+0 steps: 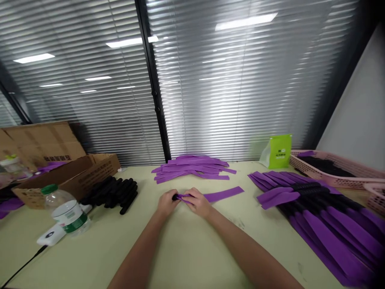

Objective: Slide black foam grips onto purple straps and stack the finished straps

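My left hand [167,204] is closed around a short black tube-like piece [175,197], most of it hidden by the fingers. Close against it, my right hand [197,201] pinches a purple strip [224,194] near the black piece's end. The strip's free length runs out past my right hand and lies toward the right on the table. Between the fingertips, a bit of purple meets the black; how the two join is too small to tell.
Black tubes [112,192] lie piled at left, near a bottle [67,212], a white device [52,234] and a cardboard box [69,176]. Purple strips [192,166] are stacked behind my hands. Purple-and-black pieces [319,208], a green pouch [280,151] and a pink basket [333,178] occupy the right.
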The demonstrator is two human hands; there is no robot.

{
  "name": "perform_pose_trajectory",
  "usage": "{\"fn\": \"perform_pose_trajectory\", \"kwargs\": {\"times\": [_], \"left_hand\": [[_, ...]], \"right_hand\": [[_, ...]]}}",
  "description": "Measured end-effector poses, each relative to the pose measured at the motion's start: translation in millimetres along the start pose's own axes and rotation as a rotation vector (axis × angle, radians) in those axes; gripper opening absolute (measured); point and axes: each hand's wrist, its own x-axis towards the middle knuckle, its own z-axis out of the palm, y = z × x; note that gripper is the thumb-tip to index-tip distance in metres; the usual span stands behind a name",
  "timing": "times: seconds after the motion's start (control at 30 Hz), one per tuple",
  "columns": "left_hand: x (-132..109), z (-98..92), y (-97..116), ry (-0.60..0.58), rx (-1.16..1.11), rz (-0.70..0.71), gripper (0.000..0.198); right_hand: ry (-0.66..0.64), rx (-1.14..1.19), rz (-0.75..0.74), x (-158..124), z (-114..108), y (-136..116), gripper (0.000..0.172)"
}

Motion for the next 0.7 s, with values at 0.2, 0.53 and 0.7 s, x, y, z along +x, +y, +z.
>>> {"fn": "perform_pose_trajectory", "kwargs": {"times": [0.2,0.53,0.7], "left_hand": [[0.3,-3.2,0.3,-0.050,0.068,0.044,0.015],[2.2,-4.2,-2.0,-0.069,0.169,0.048,0.009],[2.4,-2.9,-0.5,-0.081,0.214,0.045,0.008]], "right_hand": [[-0.011,-0.007,-0.024,2.6,-2.3,4.3,0.024],[-0.037,-0.063,0.068,1.6,0.8,2.6,0.022],[-0.015,0.017,0.133,-0.2,9.1,1.6,0.019]]}}
